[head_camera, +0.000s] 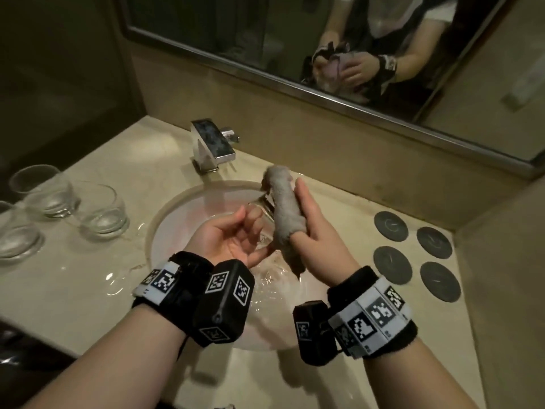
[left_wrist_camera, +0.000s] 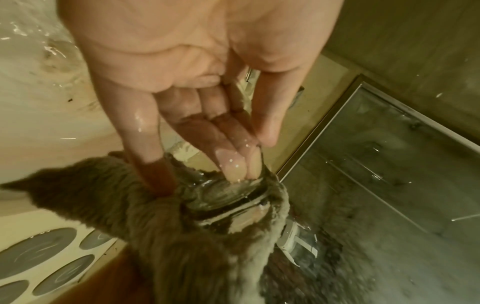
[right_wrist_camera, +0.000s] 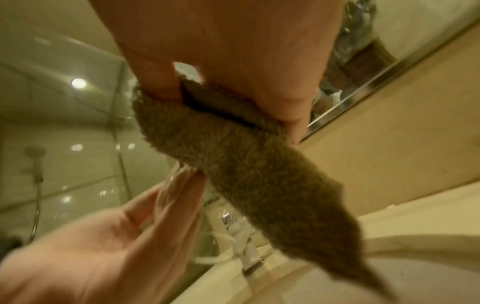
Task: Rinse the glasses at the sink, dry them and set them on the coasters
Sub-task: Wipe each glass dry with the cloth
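Note:
Over the sink basin point(head_camera: 174, 219) I hold a clear glass point(head_camera: 264, 225) between both hands. My left hand point(head_camera: 250, 219) pinches its wall, with fingers point(left_wrist_camera: 233, 168) reaching inside toward the thick base point(left_wrist_camera: 228, 201) and the thumb outside. My right hand point(head_camera: 306, 214) grips a grey-brown cloth point(head_camera: 284, 208) wrapped against the glass's outside. In the right wrist view the cloth point(right_wrist_camera: 246, 164) hangs down from my palm to a point. Several dark round coasters point(head_camera: 390, 225) lie bare on the counter to the right. Three more glasses point(head_camera: 103, 214) stand upright on the left.
A chrome faucet point(head_camera: 212, 146) stands behind the basin with no water running. Puddles point(head_camera: 118, 278) lie on the counter left of the sink. A mirror point(head_camera: 295, 39) runs along the back wall. A side wall point(head_camera: 501, 290) closes off the counter just right of the coasters.

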Tool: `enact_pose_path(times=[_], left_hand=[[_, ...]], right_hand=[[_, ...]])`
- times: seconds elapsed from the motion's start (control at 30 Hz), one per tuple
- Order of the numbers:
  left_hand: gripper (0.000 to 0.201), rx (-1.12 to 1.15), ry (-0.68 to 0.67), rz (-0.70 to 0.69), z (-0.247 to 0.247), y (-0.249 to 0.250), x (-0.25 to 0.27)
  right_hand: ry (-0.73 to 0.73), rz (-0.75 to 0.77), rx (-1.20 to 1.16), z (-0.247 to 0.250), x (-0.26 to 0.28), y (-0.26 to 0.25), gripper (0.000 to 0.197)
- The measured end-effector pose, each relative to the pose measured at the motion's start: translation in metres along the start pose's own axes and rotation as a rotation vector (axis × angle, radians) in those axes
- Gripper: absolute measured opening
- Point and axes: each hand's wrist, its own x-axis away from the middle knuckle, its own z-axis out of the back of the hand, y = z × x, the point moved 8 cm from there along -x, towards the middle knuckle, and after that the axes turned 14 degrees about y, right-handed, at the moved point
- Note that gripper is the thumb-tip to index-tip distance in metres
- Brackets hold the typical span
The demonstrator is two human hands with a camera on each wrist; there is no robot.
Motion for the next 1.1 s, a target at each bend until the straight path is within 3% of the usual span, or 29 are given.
enact_pose_path(times=[0.1, 0.2, 0.27, 0.33, 0.4, 0.47, 0.53, 0.6, 0.7, 0.77, 0.83, 0.97, 1.03, 1.1], left_hand=[[0.013, -0.03, 0.035, 0.022, 0.006, 0.013, -0.005], [0.014, -0.045, 0.043, 0.048, 0.007, 0.022, -0.007], [0.015, -0.045, 0.044, 0.065, 0.009, 0.027, -0.007], [0.014, -0.019, 0.036, 0.074, 0.009, 0.034, -0.009], [0.013, -0.015, 0.011, 0.068, 0.007, 0.04, -0.01], [0.014, -0.018, 0.021, 0.063, 0.008, 0.045, -0.012], [0.012, 0.001, 0.019, 0.07, 0.009, 0.049, -0.012], [0.009, 0.049, -0.015, 0.096, 0.009, 0.05, -0.009], [0.017, -0.009, -0.062, 0.115, 0.011, 0.051, -0.004], [0.034, -0.107, -0.12, 0.118, 0.01, 0.053, 0.002], [0.05, -0.215, -0.158, 0.097, 0.008, 0.058, 0.006], [0.047, -0.361, -0.198, -0.034, -0.004, 0.072, 0.012], [0.042, -0.439, -0.19, -0.152, -0.008, 0.08, 0.012], [0.019, -0.618, -0.154, -0.348, -0.012, 0.092, 0.012]], right_hand=[[-0.102, 0.035, 0.015, -0.008, -0.006, -0.009, 0.071], [-0.214, -0.087, -0.088, -0.014, -0.015, -0.009, 0.071], [-0.318, -0.139, -0.248, -0.019, -0.018, -0.015, 0.061], [-0.355, -0.215, -0.418, -0.019, -0.023, -0.02, 0.061], [-0.334, -0.216, -0.382, -0.022, -0.034, -0.016, 0.067], [-0.226, -0.091, -0.091, -0.027, -0.047, -0.01, 0.059], [-0.106, 0.238, 0.344, -0.033, -0.053, -0.017, 0.054], [-0.027, 0.535, 0.694, -0.04, -0.048, -0.024, 0.064], [0.064, 0.75, 0.756, -0.041, -0.041, -0.034, 0.067], [0.12, 0.818, 0.758, -0.042, -0.041, -0.042, 0.065], [0.156, 0.817, 0.712, -0.046, -0.039, -0.047, 0.057], [0.298, 0.691, 0.513, -0.046, -0.035, -0.048, 0.041], [0.36, 0.538, 0.388, -0.044, -0.039, -0.043, 0.033], [0.368, 0.262, 0.129, -0.045, -0.054, -0.02, 0.032]])
